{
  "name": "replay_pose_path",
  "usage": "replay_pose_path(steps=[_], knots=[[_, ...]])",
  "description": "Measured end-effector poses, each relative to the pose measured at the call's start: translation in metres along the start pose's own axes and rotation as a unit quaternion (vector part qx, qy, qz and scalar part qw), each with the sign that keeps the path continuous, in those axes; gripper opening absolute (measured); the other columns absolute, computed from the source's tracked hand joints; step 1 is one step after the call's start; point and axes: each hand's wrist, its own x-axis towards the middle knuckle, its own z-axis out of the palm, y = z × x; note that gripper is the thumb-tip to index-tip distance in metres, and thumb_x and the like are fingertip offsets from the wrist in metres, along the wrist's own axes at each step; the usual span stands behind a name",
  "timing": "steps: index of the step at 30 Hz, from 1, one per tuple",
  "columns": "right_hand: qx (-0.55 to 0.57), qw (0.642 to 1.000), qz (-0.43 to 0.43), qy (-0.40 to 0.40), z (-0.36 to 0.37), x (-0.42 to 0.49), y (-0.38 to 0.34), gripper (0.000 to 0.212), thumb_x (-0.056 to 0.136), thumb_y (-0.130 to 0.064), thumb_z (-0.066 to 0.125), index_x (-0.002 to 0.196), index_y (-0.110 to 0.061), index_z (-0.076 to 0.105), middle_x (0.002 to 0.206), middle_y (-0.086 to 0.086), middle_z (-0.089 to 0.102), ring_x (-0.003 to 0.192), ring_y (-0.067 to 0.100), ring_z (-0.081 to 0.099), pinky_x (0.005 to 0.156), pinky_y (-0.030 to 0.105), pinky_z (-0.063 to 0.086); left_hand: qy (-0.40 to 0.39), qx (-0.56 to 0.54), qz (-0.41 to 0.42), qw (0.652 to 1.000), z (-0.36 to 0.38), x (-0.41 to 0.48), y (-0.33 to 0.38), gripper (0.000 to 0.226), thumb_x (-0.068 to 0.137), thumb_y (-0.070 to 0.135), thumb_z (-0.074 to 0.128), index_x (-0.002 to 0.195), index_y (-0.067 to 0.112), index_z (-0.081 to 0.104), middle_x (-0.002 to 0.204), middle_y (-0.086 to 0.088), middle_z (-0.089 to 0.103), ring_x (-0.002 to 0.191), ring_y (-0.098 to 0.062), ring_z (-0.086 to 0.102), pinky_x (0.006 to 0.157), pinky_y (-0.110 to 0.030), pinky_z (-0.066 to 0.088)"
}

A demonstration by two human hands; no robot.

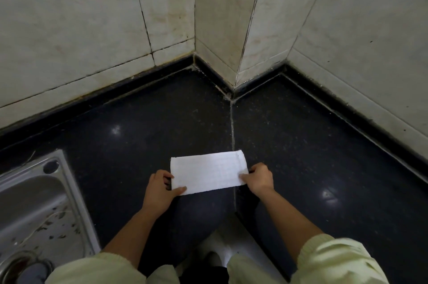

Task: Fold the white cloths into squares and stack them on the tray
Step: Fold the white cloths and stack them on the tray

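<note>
A white cloth (208,171), folded into a long rectangle, lies flat on the dark countertop (143,126) just in front of me. My left hand (161,187) pinches its near left corner, thumb on top and fingers at the edge. At the near right corner my right hand (259,177) grips the cloth the same way. No tray shows in this view.
A steel sink (34,202) with dark specks and a drain sits at the lower left, close to my left arm. Tiled walls (220,29) form a jutting corner behind the counter. A seam runs down the countertop under the cloth's right end.
</note>
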Motion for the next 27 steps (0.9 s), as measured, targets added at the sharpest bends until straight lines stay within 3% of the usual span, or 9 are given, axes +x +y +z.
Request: replay_pose_path(steps=[2, 3, 6, 11, 15, 21, 27], knots=[[0.034, 0.999, 0.019, -0.011, 0.001, -0.002, -0.004, 0.02, 0.081, -0.011, 0.067, 0.066, -0.007, 0.053, 0.068, 0.004, 0.054, 0.062, 0.017, 0.054, 0.058, 0.029, 0.046, 0.0, -0.009, -0.001, 1.0, 0.0, -0.001, -0.001, 0.05, 0.069, 0.023, 0.085, 0.105, 0.017, 0.051, 0.108, -0.005, 0.048, 0.079, -0.009, 0.053, 0.064, -0.017, 0.041], [0.057, 0.998, 0.03, -0.016, 0.001, -0.002, -0.006, 0.019, 0.08, -0.01, 0.066, 0.065, -0.006, 0.056, 0.066, 0.004, 0.054, 0.062, 0.017, 0.054, 0.062, 0.031, 0.049, 0.0, -0.016, -0.002, 1.0, 0.0, 0.0, -0.001, 0.05, 0.069, 0.022, 0.085, 0.105, 0.016, 0.051, 0.108, -0.006, 0.049, 0.078, -0.01, 0.052, 0.063, -0.017, 0.04], [0.132, 0.99, 0.041, -0.017, 0.0, -0.005, -0.008, 0.009, 0.08, -0.01, 0.066, 0.078, -0.001, 0.064, 0.074, 0.008, 0.059, 0.07, 0.021, 0.058, 0.072, 0.035, 0.052, -0.007, -0.03, -0.005, 1.0, -0.001, 0.001, -0.004, 0.049, 0.07, 0.021, 0.085, 0.106, 0.015, 0.051, 0.107, -0.008, 0.05, 0.079, -0.011, 0.052, 0.061, -0.017, 0.04], [0.366, 0.918, 0.144, -0.059, -0.007, -0.007, -0.017, 0.015, 0.08, -0.004, 0.068, 0.092, -0.002, 0.06, 0.087, 0.012, 0.063, 0.072, 0.021, 0.059, 0.054, 0.029, 0.048, -0.043, -0.048, -0.004, 0.998, -0.009, 0.005, -0.006, 0.041, 0.077, 0.017, 0.079, 0.108, 0.015, 0.052, 0.109, -0.011, 0.052, 0.082, -0.013, 0.053, 0.064, -0.015, 0.042], [0.326, 0.941, 0.083, -0.029, -0.005, -0.01, -0.026, 0.006, 0.079, -0.002, 0.067, 0.083, -0.005, 0.063, 0.088, 0.013, 0.065, 0.078, 0.024, 0.06, 0.061, 0.031, 0.05, -0.053, -0.055, -0.004, 0.997, -0.012, 0.007, -0.007, 0.04, 0.078, 0.012, 0.077, 0.111, 0.012, 0.053, 0.109, -0.013, 0.054, 0.082, -0.012, 0.052, 0.063, -0.013, 0.041], [0.219, 0.969, -0.053, -0.106, 0.016, -0.027, -0.058, 0.014, 0.079, -0.005, 0.07, 0.071, -0.014, 0.061, 0.081, 0.004, 0.064, 0.073, 0.015, 0.06, 0.054, 0.025, 0.046, -0.053, -0.052, -0.004, 0.997, -0.01, 0.009, -0.008, 0.04, 0.079, 0.012, 0.077, 0.111, 0.012, 0.053, 0.108, -0.013, 0.054, 0.082, -0.013, 0.051, 0.063, -0.013, 0.041], [0.108, 0.983, -0.09, -0.119, 0.063, -0.037, -0.082, 0.017, 0.078, -0.004, 0.072, 0.07, -0.015, 0.061, 0.085, 0.007, 0.064, 0.073, 0.018, 0.065, 0.059, 0.029, 0.059, -0.061, -0.056, -0.01, 0.997, -0.012, 0.012, -0.009, 0.039, 0.078, 0.013, 0.077, 0.11, 0.013, 0.054, 0.104, -0.01, 0.055, 0.078, -0.011, 0.051, 0.063, -0.013, 0.042]])
